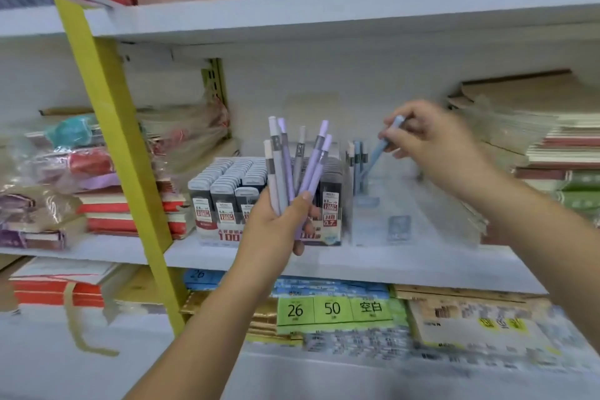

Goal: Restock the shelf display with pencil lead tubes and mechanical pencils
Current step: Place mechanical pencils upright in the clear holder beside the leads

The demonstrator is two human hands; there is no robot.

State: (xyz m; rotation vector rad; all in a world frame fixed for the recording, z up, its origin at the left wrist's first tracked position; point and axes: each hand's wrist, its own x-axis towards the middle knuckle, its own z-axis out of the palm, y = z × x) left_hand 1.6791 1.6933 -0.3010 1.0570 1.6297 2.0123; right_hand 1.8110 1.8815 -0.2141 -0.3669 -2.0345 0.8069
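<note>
Gripping a fanned bunch of pastel mechanical pencils point(292, 166), lilac, grey and pale pink, the left hand point(279, 221) is wrapping its fingers tight around their lower ends in front of the white metal shelf point(406, 265). Its grip is hiding the pencil tips, and the hand is also covering part of the clear display box of dark pencil lead tubes point(227, 195) standing on the shelf behind it; the red-and-white labels on those tubes are only partly showing.

Pinching a single light blue mechanical pencil point(381, 148) between thumb and fingertips, the right hand point(431, 136) is holding it slanted, tip down, over the clear plastic pencil tray point(402, 214) just right of the lead box. That hand is smeared by motion blur, so the exact finger placement is hard to make out. A few blue and white pencils point(356, 159) are standing upright at the tray's back left corner. The tray's transparent walls are barely readable, and its inner dividers cannot be told.

Stacked notebooks point(107, 214) in crinkled wrap are lying to the left, partly crossed by a yellow upright post point(113, 140). Green price cards point(334, 310) on the shelf below are blurring toward the frame edge.
</note>
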